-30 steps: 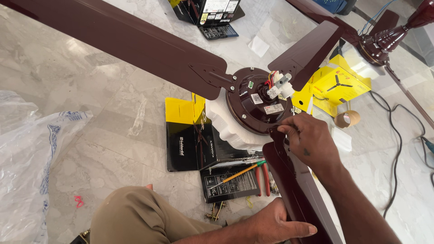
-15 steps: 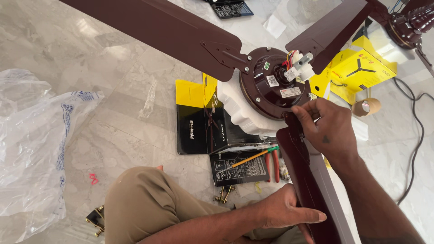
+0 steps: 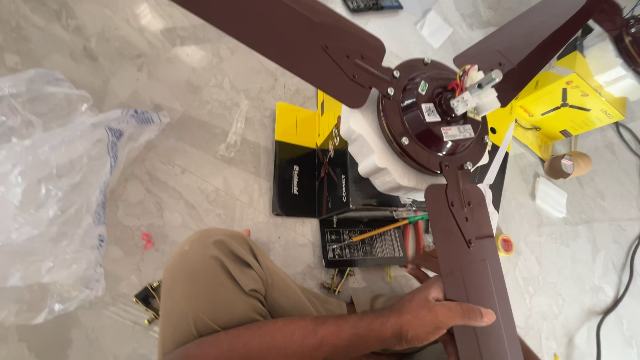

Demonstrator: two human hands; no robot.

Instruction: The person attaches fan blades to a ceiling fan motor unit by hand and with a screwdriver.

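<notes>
A dark brown ceiling fan motor [image 3: 433, 117] lies face up on white foam [image 3: 363, 150] over a black and yellow carton [image 3: 303, 167]. Coloured wires and a white connector [image 3: 477, 93] stick out of its hub. Three brown blades are bolted to it: one toward the upper left [image 3: 287, 33], one toward the upper right [image 3: 533, 40], and a near one [image 3: 470, 267] pointing at me. My left hand [image 3: 433, 317] grips the left edge of the near blade, thumb lying across its top. My right hand is out of view.
A crumpled clear plastic bag [image 3: 53, 187] covers the floor at left. A black tool case with screwdrivers [image 3: 373, 240] lies under the near blade. At right are a yellow fan carton [image 3: 567, 107], a brown tape roll [image 3: 567, 165] and a black cable [image 3: 620, 293]. My bent knee [image 3: 220, 293] is at the bottom.
My right hand, which was at the near blade's bracket by the motor, has drawn away and left the view. My left hand keeps its hold on the blade.
</notes>
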